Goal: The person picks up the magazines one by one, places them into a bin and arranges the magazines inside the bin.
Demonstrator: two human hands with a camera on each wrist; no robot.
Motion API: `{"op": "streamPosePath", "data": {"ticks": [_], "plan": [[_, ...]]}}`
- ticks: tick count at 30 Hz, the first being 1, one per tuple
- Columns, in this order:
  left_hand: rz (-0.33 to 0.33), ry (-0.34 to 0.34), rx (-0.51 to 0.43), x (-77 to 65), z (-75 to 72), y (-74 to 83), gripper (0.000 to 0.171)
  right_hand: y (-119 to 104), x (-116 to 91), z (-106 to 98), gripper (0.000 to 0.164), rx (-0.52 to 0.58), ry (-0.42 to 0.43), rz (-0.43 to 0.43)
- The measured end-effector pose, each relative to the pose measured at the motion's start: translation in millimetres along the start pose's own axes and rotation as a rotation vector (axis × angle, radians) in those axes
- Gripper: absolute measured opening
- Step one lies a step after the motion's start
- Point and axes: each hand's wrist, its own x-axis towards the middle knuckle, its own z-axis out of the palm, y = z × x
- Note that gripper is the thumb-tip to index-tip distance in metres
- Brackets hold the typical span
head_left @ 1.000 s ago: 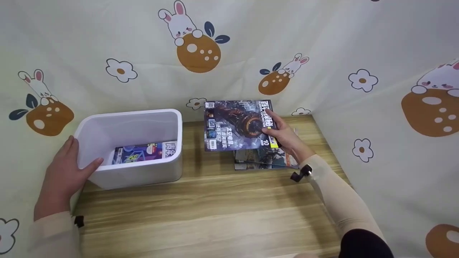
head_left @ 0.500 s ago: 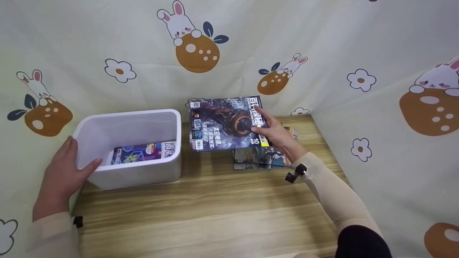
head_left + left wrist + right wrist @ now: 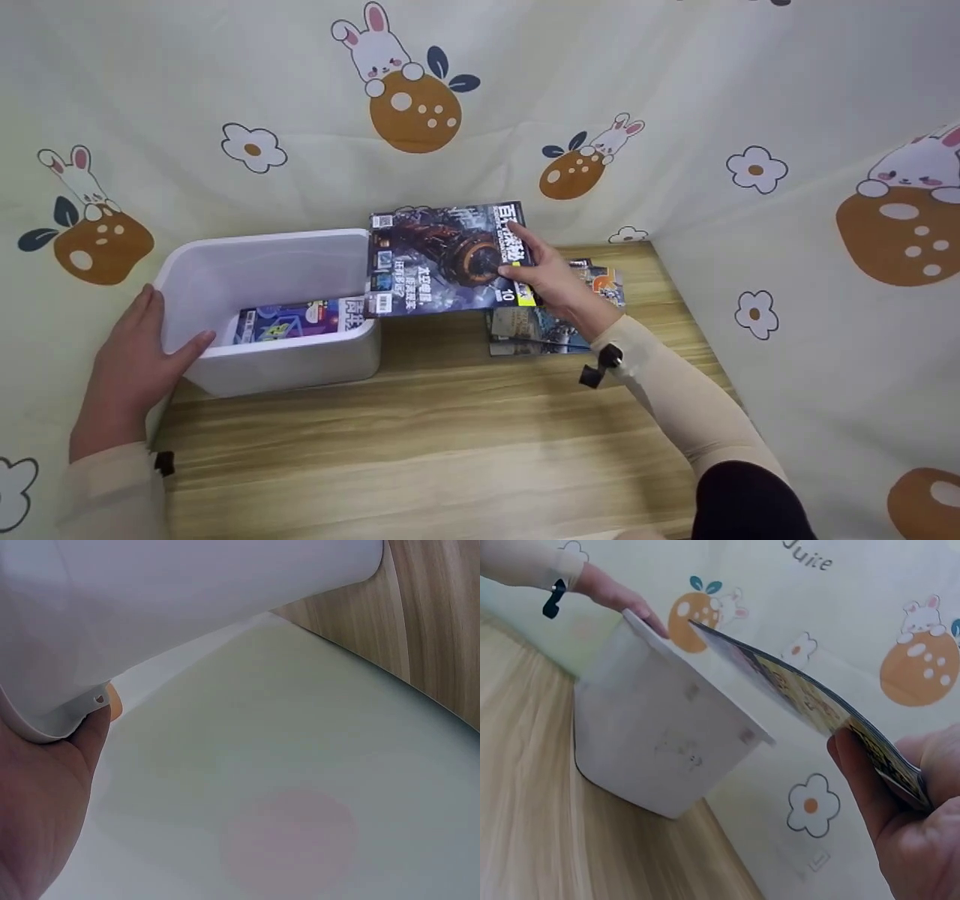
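Observation:
A magazine [image 3: 442, 262] with a dark machine on its cover is held by my right hand [image 3: 551, 277], thumb on top and fingers beneath. In the right wrist view the magazine [image 3: 802, 690] is seen edge-on, raised above the wooden surface. Its left edge overlaps the right rim of a white bin [image 3: 300, 371] in the head view. My left hand [image 3: 139, 352] grips the bin's left rim, and the left wrist view shows fingers [image 3: 94, 735] under that rim. Inside the bin lies a purple magazine [image 3: 296, 321].
Several other magazines [image 3: 540, 334] lie stacked on the wooden tabletop [image 3: 420, 442], partly hidden under my right hand and the held magazine. A curtain [image 3: 315, 180] printed with rabbits and oranges hangs behind and on both sides.
My right hand has carried the dark-covered magazine leftward, from over the stack to the bin's right rim. More of the stack shows now. My left hand and the bin have stayed put.

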Motion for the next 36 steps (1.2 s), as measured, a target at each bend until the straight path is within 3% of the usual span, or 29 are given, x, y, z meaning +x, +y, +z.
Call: {"op": "streamPosePath", "data": {"ticks": [13, 20, 36], "plan": [[0.021, -0.011, 0.017, -2.3, -2.4, -0.4, 0.121, -2.5, 11.8, 36.9, 0.093, -0.030, 0.011, 0.001], [0.041, -0.010, 0.018, -1.5, -2.6, 0.2, 0.121, -0.2, 19.5, 50.8, 0.094, -0.098, 0.030, -0.021], [0.039, -0.013, 0.008, -1.7, -3.7, -0.1, 0.122, 5.6, 28.1, 92.4, 0.093, -0.173, -0.044, -0.059]]}}
